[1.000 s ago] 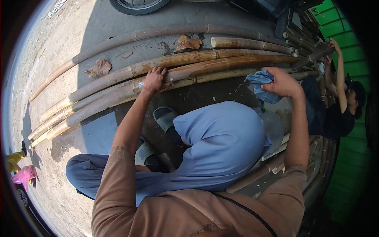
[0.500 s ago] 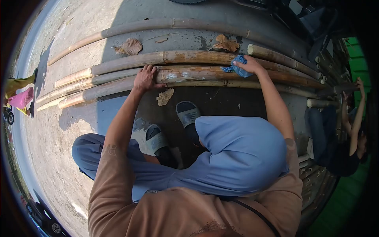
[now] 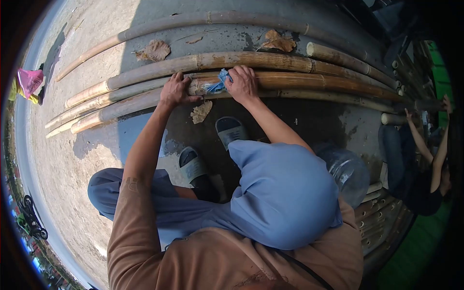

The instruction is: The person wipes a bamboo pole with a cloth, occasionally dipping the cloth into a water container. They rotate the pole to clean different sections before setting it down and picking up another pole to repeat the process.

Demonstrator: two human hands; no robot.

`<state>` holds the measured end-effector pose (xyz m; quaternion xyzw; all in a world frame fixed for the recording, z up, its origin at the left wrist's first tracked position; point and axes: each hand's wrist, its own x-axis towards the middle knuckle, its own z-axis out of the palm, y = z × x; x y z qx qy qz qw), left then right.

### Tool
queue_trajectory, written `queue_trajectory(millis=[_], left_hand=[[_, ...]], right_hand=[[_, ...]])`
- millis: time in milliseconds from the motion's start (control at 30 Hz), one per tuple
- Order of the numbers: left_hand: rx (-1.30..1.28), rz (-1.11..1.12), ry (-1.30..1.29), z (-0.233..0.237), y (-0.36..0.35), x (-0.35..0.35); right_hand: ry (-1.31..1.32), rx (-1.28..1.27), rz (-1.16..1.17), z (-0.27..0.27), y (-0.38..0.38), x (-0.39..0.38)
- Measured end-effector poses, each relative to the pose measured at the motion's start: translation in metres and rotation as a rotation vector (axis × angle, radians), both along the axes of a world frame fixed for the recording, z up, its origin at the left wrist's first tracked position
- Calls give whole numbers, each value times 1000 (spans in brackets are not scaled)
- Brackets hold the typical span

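My left hand (image 3: pixel 178 90) grips a bamboo pole (image 3: pixel 295 80), its fingers hooked over the top and its thumb out along the near side. Close to its right, my right hand (image 3: pixel 243 84) is closed on a crumpled blue cloth (image 3: pixel 220 83) and presses it against the same pole. The pole looks wet and brown to the right of the cloth, pale and dull toward the left end. Another long bamboo pole (image 3: pixel 232 60) lies just beyond, and a thinner one (image 3: pixel 333 97) runs along the near side.
Farther off lie a bamboo pole (image 3: pixel 169 22), a shorter one (image 3: pixel 338 62) and dry leaves (image 3: pixel 155 50). A clear plastic jug (image 3: pixel 347 174) stands by my knee, near stacked bamboo (image 3: pixel 377 224). At right, another person (image 3: pixel 420 174) holds a pole. A motorbike (image 3: pixel 31 217) is at far left.
My right hand has slid left along the pole with the blue cloth, close to my left hand. My left hand has stayed on the pole. The clear jug has come into view.
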<state>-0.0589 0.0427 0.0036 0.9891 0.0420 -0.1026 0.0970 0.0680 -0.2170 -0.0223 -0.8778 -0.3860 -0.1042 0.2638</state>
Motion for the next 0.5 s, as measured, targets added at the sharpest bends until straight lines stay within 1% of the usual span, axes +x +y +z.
queue_trajectory(millis=[33, 100, 133, 233, 267, 300, 333, 400, 433, 500], left_hand=[[29, -5, -23, -3, 0, 0], [6, -6, -64, -5, 0, 1], [-7, -5, -77, -6, -1, -1], [-23, -3, -76, -6, -8, 6], [-25, -12, -78, -6, -11, 10], [20, -24, -7, -2, -13, 17], [17, -22, -1, 1, -11, 22], [-1, -26, 30, 0, -15, 23], [3, -33, -14, -9, -13, 23], [-3, -26, 50, 1, -12, 30]], right_hand=[[-57, -7, -137, -3, -34, 21], [-210, -62, -385, -17, -110, 69], [-217, -88, -498, -18, -141, 81], [-191, -156, -574, -15, -137, 79], [-112, -153, -502, -22, -118, 68], [-36, -91, -382, -15, -87, 47], [-58, 5, -260, -15, -52, 25], [67, 16, -47, -5, 10, -15], [60, 42, 24, -2, 31, -28], [55, 7, 80, 0, 38, -27]])
